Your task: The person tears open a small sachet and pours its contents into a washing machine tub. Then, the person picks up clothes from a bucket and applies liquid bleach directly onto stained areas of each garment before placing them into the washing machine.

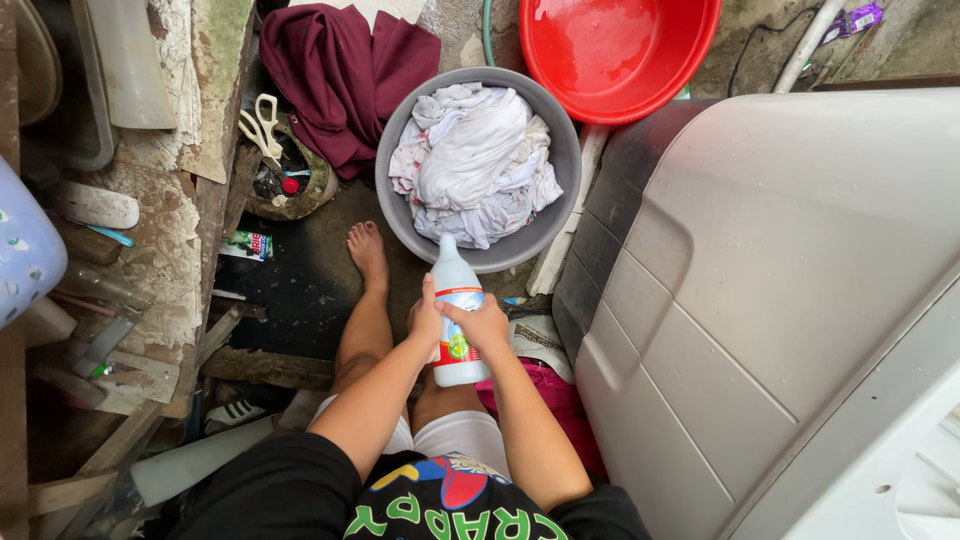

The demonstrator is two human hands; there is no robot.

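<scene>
Presently: white plastic bottle (458,312) held upright in both hands above the lap.
Left hand (426,318) and right hand (482,322) clasp its body; grey basin (560,150) of white laundry (472,160) sits just beyond, red basin (620,50) farther off.

Bottle (458,312), centre of frame: white body, white cap, label with an orange-red band and a green and red patch. Basin (563,150), upper centre: grey, holding laundry (472,160) that is mostly white, one piece with a small reddish print. Tub (620,45), top edge: bright red, wet sheen. Cloth (345,70), upper left of centre: dark maroon, plain. Large appliance casing (790,270), right half: pale grey-beige with a darker grey edge. Shirt (440,500), bottom centre: black with green lettering and red, blue and yellow print. Shorts (460,435): white.
</scene>
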